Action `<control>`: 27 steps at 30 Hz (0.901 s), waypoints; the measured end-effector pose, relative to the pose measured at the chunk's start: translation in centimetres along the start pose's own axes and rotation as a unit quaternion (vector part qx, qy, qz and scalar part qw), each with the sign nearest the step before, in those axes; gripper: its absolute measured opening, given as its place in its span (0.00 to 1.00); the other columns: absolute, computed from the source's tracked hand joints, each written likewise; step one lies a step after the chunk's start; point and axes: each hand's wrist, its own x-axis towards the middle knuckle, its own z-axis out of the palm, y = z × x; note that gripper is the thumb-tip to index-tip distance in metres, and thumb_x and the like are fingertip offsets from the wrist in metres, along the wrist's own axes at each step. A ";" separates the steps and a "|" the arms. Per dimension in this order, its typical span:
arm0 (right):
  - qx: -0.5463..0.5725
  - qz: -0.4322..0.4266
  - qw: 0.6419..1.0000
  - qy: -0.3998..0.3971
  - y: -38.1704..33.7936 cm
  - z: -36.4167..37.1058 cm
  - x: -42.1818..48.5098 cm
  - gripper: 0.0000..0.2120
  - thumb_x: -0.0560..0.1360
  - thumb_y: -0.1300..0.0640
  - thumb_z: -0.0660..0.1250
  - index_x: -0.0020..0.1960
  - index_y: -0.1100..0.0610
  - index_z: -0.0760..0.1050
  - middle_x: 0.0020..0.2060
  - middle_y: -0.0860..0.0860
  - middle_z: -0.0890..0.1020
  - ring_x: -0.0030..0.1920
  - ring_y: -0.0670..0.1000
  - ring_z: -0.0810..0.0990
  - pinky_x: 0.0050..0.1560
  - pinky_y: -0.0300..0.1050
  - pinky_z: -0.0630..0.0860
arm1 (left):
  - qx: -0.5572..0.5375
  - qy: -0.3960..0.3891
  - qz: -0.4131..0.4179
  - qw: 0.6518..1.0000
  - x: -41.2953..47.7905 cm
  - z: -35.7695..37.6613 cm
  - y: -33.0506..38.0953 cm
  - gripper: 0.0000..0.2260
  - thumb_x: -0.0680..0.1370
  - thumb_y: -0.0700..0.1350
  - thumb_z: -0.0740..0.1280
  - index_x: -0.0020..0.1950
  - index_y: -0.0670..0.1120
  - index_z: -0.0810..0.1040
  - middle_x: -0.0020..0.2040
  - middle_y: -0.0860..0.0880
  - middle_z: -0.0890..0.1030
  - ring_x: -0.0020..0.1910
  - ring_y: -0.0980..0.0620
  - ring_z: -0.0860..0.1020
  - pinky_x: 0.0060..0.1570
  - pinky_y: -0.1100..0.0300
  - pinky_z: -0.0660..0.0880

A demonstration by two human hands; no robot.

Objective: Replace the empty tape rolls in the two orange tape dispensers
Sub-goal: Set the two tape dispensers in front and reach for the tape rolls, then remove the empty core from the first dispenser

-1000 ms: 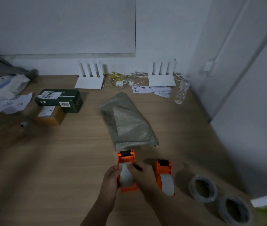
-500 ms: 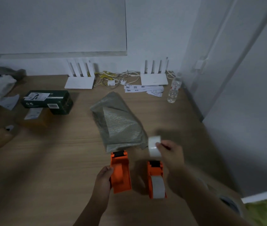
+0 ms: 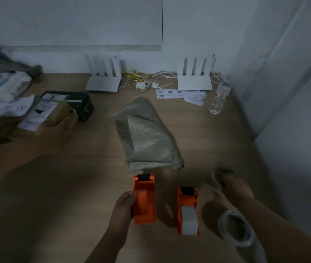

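Observation:
Two orange tape dispensers lie side by side on the wooden table. The left dispenser (image 3: 144, 200) has no roll in it, and my left hand (image 3: 124, 209) grips its left side. The right dispenser (image 3: 186, 202) holds a white roll (image 3: 188, 222) and nobody touches it. My right hand (image 3: 232, 186) is blurred, low over the table to the right, with its fingers on a small whitish empty roll (image 3: 216, 176). A full tape roll (image 3: 226, 227) lies flat near my right forearm. A second one (image 3: 260, 251) is mostly hidden under that arm.
A folded grey woven bag (image 3: 147, 137) lies just behind the dispensers. Another person's hand (image 3: 56, 128) holds a cardboard box (image 3: 42, 114) at the left, beside a dark green box (image 3: 82, 103). Two white routers, cables, papers and a water bottle (image 3: 219, 95) line the back wall.
My right hand lifted the empty roll out of the left dispenser and carried it right and down toward the table. Another person's hand brought a cardboard box in from the left.

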 end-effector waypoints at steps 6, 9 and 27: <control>-0.043 0.014 0.999 0.000 -0.3 1.8 0.8 0.13 0.75 0.57 0.61 0.55 0.52 0.81 0.57 0.55 0.82 0.56 0.59 0.80 0.49 0.48 0.77 | -0.005 0.007 -0.010 1.000 0.4 -0.3 -0.4 0.05 0.79 0.39 0.60 0.45 0.40 0.74 0.35 0.42 0.73 0.32 0.50 0.71 0.35 0.55 0.69; -0.049 0.017 0.999 -0.003 -0.1 2.1 0.9 0.12 0.74 0.57 0.62 0.53 0.53 0.82 0.54 0.56 0.83 0.54 0.60 0.81 0.46 0.48 0.77 | -0.004 0.012 -0.011 1.000 0.4 -0.1 -0.4 0.05 0.79 0.39 0.60 0.46 0.40 0.74 0.35 0.42 0.73 0.32 0.49 0.71 0.35 0.55 0.68; 0.411 0.136 0.882 -0.186 -21.5 3.1 -9.3 0.09 0.80 0.64 0.58 0.50 0.63 0.77 0.43 0.56 0.81 0.40 0.35 0.83 0.42 0.29 0.77 | 0.010 0.013 0.019 1.000 0.1 -0.7 -0.5 0.07 0.78 0.40 0.62 0.48 0.37 0.77 0.39 0.37 0.76 0.37 0.46 0.73 0.37 0.55 0.68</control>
